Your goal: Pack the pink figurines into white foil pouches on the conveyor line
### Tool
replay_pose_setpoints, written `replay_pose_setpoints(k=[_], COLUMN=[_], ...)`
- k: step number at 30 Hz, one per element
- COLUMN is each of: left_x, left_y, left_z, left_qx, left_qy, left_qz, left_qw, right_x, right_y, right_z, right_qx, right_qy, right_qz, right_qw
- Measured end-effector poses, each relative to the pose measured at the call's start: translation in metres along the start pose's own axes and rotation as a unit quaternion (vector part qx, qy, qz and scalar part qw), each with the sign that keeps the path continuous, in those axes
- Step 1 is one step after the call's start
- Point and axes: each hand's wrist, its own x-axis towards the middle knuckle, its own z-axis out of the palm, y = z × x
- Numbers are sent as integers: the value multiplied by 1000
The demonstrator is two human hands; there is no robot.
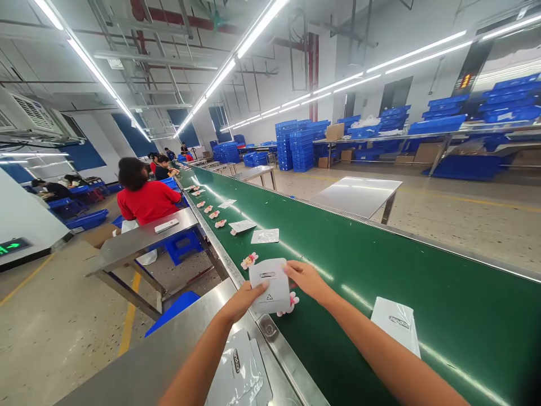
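Both hands are on a white plastic bag (276, 290) with a slot near its top and a printed recycling mark. My left hand (242, 301) grips its left side, thumb across the front. At the upper right corner, my right hand (305, 277) pinches the edge. A pink flower-shaped item (293, 302) lies partly hidden behind the bag; whether it touches the bag, I cannot tell. Just beyond, another pink flower-shaped item (249, 260) rests on the green conveyor belt (338, 304). Below my left forearm are stacked white bags (236, 366) with a dark logo.
More white bags (395, 321) lie on the belt at right. Farther up are flat packets (265, 235) and a row of several pink items. Steel tables (147, 239) line the left side, where a person in red (146, 200) sits. Blue crates (302, 148) are stacked behind.
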Motion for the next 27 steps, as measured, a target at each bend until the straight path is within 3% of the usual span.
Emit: replay_pose_setpoints(k=[2, 4, 10, 14, 16, 18, 23, 27], left_x=[-9, -17, -27, -35, -41, -46, -51, -45], left_y=[-9, -14, -25, -30, -30, -29, -23, -22], left_z=[-1, -2, 7, 14, 15, 17, 29, 46], left_qx=[-28, -29, 45, 118, 158, 205, 334, 394], left_qy=[74, 107, 73, 58, 54, 60, 54, 55], left_qz=[4, 9, 41, 50, 57, 64, 77, 94], left_qw=[997, 994, 995, 990, 984, 975, 938, 913], right_x=[-8, -18, -50, -74, -82, -84, -83, -87], right_y=[20, 34, 30, 27, 29, 27, -21, -70], right_z=[3, 8, 27, 36, 34, 24, -27, -47], right_qx=[-71, -118, -220, -279, -293, -259, -134, -216], right_qy=[-7, -25, -26, -22, -37, -44, 54, 6], right_qz=[41, 53, -9, -90, -126, -119, -83, -93], right_qw=[997, 991, 975, 956, 947, 958, 986, 972])
